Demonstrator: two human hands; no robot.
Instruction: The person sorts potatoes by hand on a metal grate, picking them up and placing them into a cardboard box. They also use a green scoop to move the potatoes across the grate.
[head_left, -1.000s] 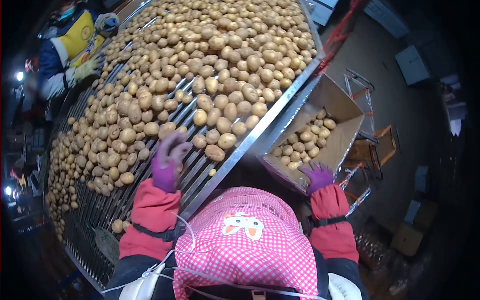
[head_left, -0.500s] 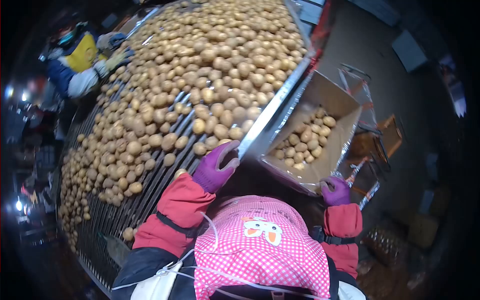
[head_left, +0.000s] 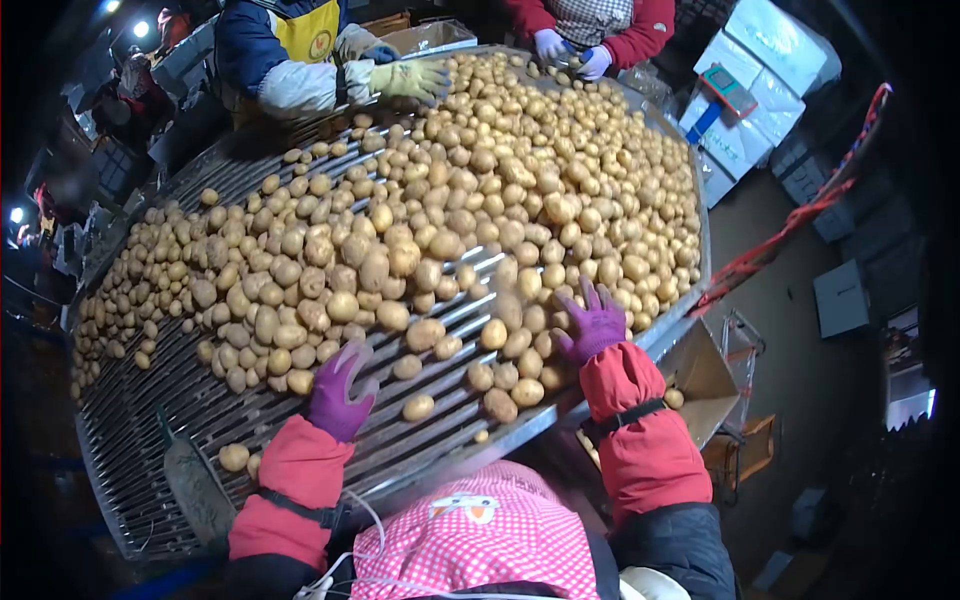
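Note:
A broad heap of potatoes (head_left: 540, 190) covers much of a slatted metal sorting table (head_left: 330, 440). My right hand (head_left: 594, 322), in a purple glove, lies with spread fingers against the potatoes near the table's right edge. In a matching glove, my left hand (head_left: 343, 390) is open above the slats, beside the front of the pile, thumb apart from the fingers. Neither hand grips a potato. Between my hands, a few loose potatoes rest on the bare slats. To the right, below the table edge, a cardboard box (head_left: 700, 375) is partly hidden by my right arm.
Across the table a person's yellow-gloved hand (head_left: 410, 80) touches the heap. Another person's pale purple gloves (head_left: 575, 55) work at the far end. A scoop-like tool (head_left: 197, 490) lies at the left front. White boxes (head_left: 765, 75) are stacked far right, near a red cord (head_left: 780, 235).
My view has swung toward the table. My right hand has left the cardboard box and reached onto the potatoes. My left hand has moved from the table edge to over the slats.

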